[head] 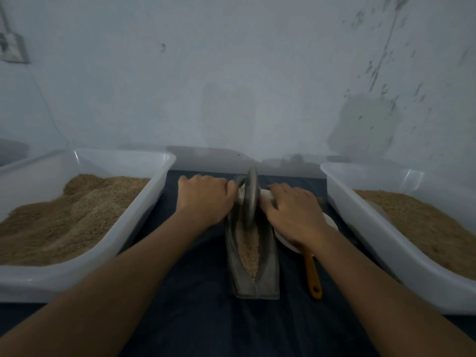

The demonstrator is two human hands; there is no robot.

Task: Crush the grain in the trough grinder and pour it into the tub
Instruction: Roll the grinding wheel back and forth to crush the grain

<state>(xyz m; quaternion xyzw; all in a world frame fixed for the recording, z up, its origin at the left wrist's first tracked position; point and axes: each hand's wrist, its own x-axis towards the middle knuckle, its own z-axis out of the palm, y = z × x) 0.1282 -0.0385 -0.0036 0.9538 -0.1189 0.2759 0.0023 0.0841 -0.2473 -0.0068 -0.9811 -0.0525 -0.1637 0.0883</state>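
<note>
Gripping a pale axle handle [266, 195] on either side of an upright grey grinding wheel [251, 199], both hands sit at the far end of a trough grinder [268, 264]. The left hand [206, 199] has its fingers curled over the handle's left end, knuckles up, pressed close against the wheel. The right hand [293, 212] mirrors it, fingers wrapped over the right end of the handle, which shows white between thumb and wheel. Both bare forearms reach in from the near corners of the view.

The wheel stands on edge in the narrow, boat-shaped groove of the grey grinder, which runs lengthwise from near to far in the middle of the scene. Tan grain [248, 249] lies along the groove on the near side of the wheel, narrowing to a point at the near end.

Just right of the grinder, partly hidden under the right wrist, is a white dish [286, 240]. A yellow-orange handle [313, 275] with a hole at its near end sticks out from beneath the wrist toward the viewer; what it belongs to cannot be made out.

Everything rests on a dark blue cloth [195, 318]. A large white plastic tub [144, 207] stands at the left, heaped with fine tan meal. A second white tub [360, 217] stands at the right, also holding tan grain. Behind them rises a pale, stained wall [244, 86].
</note>
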